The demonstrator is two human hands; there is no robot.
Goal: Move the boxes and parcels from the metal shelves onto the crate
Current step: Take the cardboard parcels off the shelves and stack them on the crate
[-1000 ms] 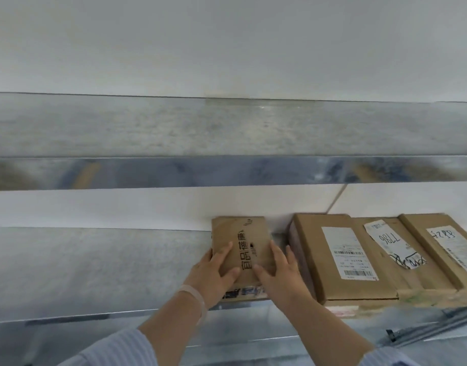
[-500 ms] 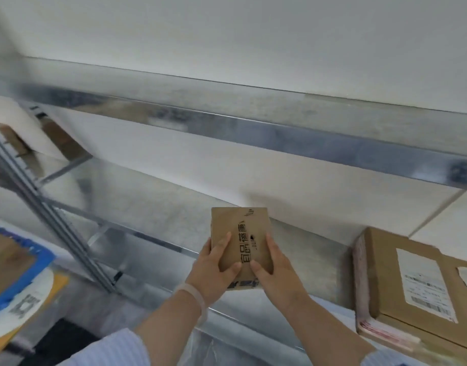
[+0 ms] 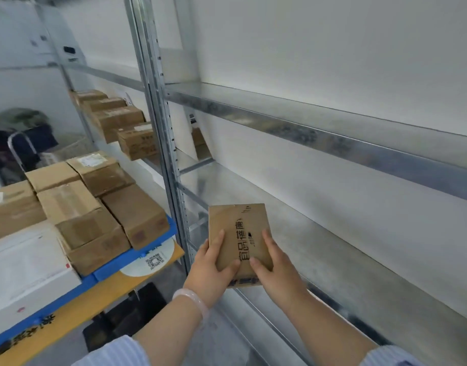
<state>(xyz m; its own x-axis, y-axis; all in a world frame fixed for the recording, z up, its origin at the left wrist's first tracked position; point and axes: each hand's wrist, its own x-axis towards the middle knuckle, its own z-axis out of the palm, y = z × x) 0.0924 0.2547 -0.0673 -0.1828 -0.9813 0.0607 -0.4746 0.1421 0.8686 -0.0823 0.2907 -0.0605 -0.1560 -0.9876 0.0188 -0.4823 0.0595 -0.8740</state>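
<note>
- White walls and galvanised metal shelves [image 3: 319, 128] fill the right side of the view; a perforated steel upright [image 3: 158, 107] stands between two shelf bays.
- A small brown parcel [image 3: 240, 233] with black printed characters is held in the air in front of the lower shelf board [image 3: 359, 273], touching no shelf.
- The parcel is clamped between both hands: the left hand [image 3: 210, 268] is pressed on its left edge with the thumb laid across the face; the right hand [image 3: 275, 270] is closed on its right edge, thumb also on the face.
- A pale bangle [image 3: 192, 302] is seen on the left wrist; striped sleeves [image 3: 116, 352] are visible at the bottom edge.
- The blue crate [image 3: 137, 256] is seen at left, lower than the parcel, already loaded with several brown boxes [image 3: 95, 207] set side by side.
- A flat white parcel [image 3: 24, 270] is lying on the near end of the crate, just beside the brown boxes.
- A round white label with a QR code [image 3: 153, 260] is seen on a yellow surface under the crate's corner.
- More brown cartons [image 3: 121, 122] are stacked on a shelf in the far bay, behind the upright.
- A chair with dark items [image 3: 24, 143] is blurred in the far left corner.
</note>
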